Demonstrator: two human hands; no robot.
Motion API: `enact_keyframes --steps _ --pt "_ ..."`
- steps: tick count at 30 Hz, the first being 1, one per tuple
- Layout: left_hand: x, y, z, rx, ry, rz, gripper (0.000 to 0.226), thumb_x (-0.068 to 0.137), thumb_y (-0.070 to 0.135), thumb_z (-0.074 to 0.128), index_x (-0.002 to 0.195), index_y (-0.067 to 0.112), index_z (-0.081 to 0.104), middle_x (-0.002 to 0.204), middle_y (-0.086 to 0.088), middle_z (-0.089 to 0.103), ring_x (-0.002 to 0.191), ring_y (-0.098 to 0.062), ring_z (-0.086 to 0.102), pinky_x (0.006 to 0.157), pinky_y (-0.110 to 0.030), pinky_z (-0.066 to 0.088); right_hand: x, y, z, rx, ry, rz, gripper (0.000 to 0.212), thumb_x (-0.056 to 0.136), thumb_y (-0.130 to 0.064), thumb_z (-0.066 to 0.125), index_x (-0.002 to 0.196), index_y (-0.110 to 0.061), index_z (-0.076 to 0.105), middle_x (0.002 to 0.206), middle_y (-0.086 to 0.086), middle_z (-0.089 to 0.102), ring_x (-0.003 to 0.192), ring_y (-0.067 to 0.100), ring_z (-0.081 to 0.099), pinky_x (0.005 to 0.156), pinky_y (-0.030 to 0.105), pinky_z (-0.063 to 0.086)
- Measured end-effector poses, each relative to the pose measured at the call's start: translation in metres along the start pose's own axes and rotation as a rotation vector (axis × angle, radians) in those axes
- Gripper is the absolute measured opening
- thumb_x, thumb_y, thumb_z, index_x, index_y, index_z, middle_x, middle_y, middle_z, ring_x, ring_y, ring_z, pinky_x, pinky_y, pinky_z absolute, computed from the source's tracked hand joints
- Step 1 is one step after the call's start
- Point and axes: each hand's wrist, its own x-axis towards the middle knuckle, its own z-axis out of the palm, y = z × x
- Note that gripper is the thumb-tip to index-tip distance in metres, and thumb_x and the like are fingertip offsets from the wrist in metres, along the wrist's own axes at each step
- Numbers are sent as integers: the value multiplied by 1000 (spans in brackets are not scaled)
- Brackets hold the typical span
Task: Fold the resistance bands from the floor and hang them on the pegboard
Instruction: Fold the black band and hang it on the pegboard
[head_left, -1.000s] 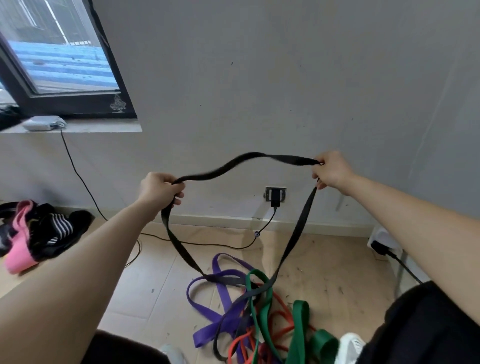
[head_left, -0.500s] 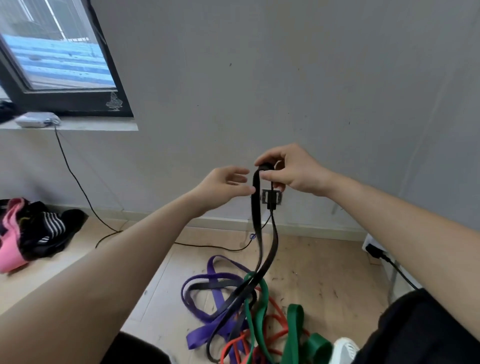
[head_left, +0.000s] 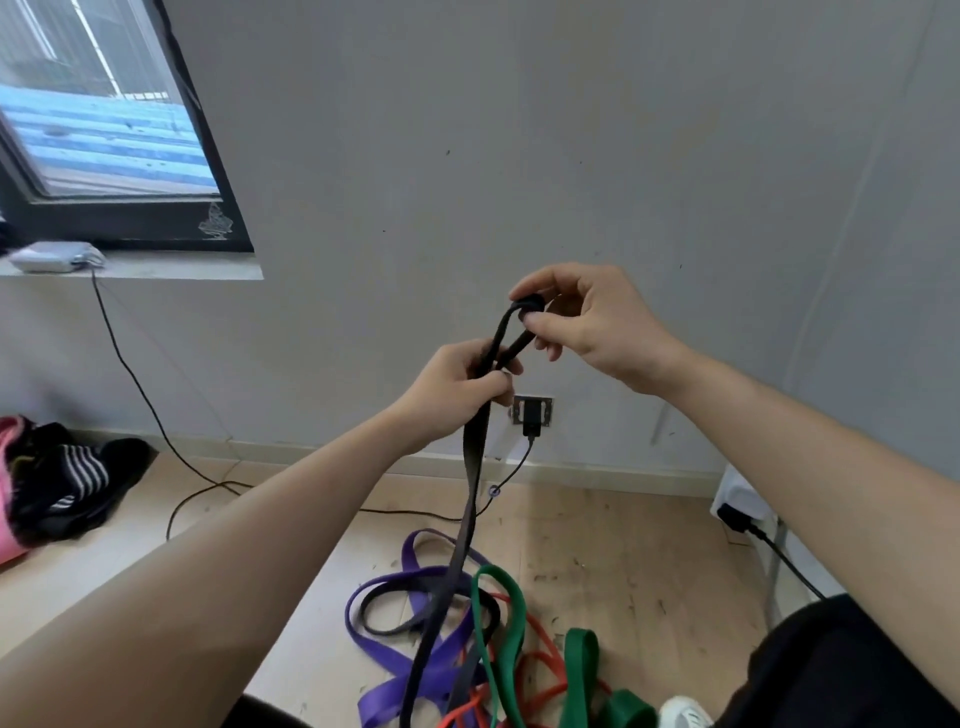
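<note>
Black band (head_left: 470, 467) now doubled, just above the wall socket (head_left: 531, 410): right hand (head_left: 587, 327) grip pinches the fold, left hand (head_left: 457, 384) grip newly wraps both strands beneath. First fold made; hanging pending.

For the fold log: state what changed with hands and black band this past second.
Hands came together, doubling the black band; right hand kept pinching its top, left hand let go and regripped both strands below. Floor bands stayed put.
</note>
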Motion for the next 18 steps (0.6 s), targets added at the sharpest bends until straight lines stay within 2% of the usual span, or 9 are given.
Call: enact_keyframes --steps 3,6,9,12,14,16,18 --pt "-1 -6 -12 141 -2 49 21 97 5 56 110 14 69 81 -6 69 84 -28 71 86 -37 56 1 7 -10 72 26 47 19 88 6 66 99 -8 71 84 11 69 63 22 65 61 29 57" --pt "-3 -13 -24 289 -6 84 25 97 10 58 116 22 70 81 -4 69 82 -26 69 82 -36 56 2 11 -14 236 96 134 26 87 14 60 91 -9 70 80 10 67 60 19 65 61 27 57" --pt "-5 -21 -37 328 6 46 21 96 10 60 106 25 70 81 -4 71 83 -24 71 83 -36 57 7 17 -24 452 212 237 28 88 18 54 89 -7 67 84 13 66 56 17 64 59 23 55" --pt "-6 -25 -51 259 31 7 9 97 15 66 102 19 72 88 -8 73 85 -22 75 92 -43 59 9 28 -39 571 300 319 26 91 16 51 90 -6 65 87 14 66 60 19 64 60 22 56" --pt "-7 -23 -57 141 45 -21 9 95 16 71 103 13 73 92 -11 72 88 -24 76 93 -41 60 8 38 -45 607 326 383 25 92 16 51 91 -6 63 88 14 66 65 21 63 62 23 58" --pt "-8 -19 -58 -1 76 -49 10 93 15 72 102 10 74 91 -12 69 88 -27 76 92 -38 61 3 50 -46 591 272 443 24 92 15 53 94 -8 60 90 13 67 67 23 63 63 26 60" --pt "-8 -16 -57 -96 127 -54 11 93 15 73 102 9 75 89 -11 65 81 -24 74 92 -39 61 -3 62 -47 388 105 490 25 91 12 59 100 -11 58 92 10 68 72 24 65 66 31 61"
